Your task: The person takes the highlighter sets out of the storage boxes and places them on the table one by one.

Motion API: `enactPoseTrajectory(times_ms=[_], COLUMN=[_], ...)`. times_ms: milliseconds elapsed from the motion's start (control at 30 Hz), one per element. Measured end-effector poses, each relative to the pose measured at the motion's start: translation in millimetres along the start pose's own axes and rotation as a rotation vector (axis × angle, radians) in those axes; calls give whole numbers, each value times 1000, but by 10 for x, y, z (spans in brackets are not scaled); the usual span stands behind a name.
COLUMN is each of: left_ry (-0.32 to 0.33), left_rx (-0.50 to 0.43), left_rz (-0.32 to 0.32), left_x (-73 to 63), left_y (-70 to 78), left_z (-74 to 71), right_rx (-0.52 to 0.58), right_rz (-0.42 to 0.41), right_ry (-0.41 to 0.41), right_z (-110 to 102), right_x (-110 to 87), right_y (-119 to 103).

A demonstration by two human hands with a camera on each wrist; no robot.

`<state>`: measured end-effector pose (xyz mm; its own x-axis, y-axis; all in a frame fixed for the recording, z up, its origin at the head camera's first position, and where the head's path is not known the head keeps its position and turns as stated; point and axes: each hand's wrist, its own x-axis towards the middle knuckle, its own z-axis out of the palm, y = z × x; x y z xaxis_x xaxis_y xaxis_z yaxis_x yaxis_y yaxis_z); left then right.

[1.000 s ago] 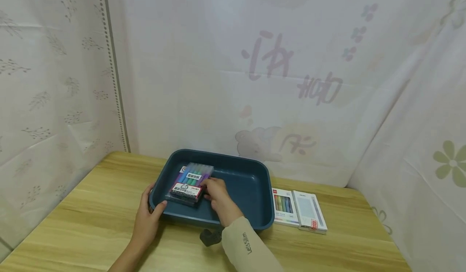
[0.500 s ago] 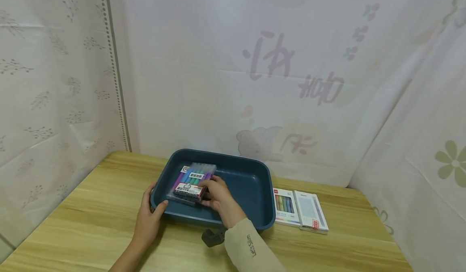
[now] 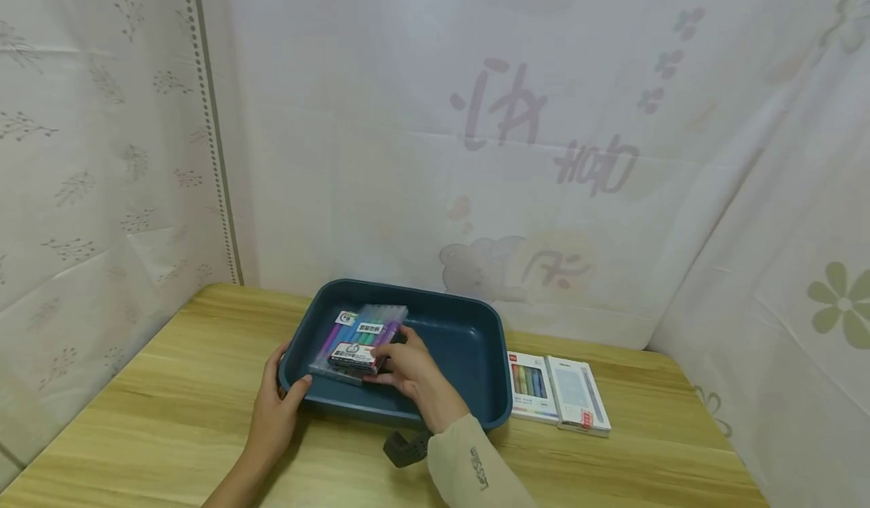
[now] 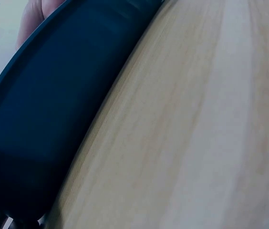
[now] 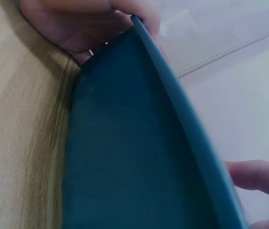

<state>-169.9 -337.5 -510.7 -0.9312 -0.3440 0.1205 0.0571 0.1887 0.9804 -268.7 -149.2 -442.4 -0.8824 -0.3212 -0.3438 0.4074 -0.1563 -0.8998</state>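
Observation:
A dark blue rectangular tub stands on the table. My left hand grips its near left corner, thumb over the rim; the right wrist view also shows this hand at the corner. Inside the tub, at the left, a clear pack of coloured pens with a white label lies on top of another clear pen pack, which is mostly covered. My right hand reaches over the front wall and holds the upper pack by its near right corner. Only some right fingers show beyond the rim in the right wrist view.
Right of the tub, on the wooden table, lie a white box with a window onto coloured pens and a pale flat box with a red sticker. Patterned curtains hang behind and at both sides.
The right hand has moved slightly right, with the upper pen pack sliding the same way, so more of the lower pack shows at its left. The left hand keeps its grip on the tub.

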Motion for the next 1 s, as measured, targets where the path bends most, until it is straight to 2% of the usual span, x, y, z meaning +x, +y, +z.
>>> enactPoseTrajectory(times_ms=[233, 500, 733, 1000], left_ry=[0, 4, 5, 16], left_rx=[-13, 3, 17, 3], left_rz=[10, -5, -25, 3], left_x=[-16, -17, -19, -21], left_y=[2, 17, 30, 25], left_z=[6, 5, 10, 6], right_rx=[-26, -57, -79, -115], right_rz=[-42, -100, -133, -166], right_ry=[2, -48, -110, -129], right_z=[-39, -114, -319, -564], right_x=[-64, -219, -420, -629], right_y=[0, -70, -170, -314])
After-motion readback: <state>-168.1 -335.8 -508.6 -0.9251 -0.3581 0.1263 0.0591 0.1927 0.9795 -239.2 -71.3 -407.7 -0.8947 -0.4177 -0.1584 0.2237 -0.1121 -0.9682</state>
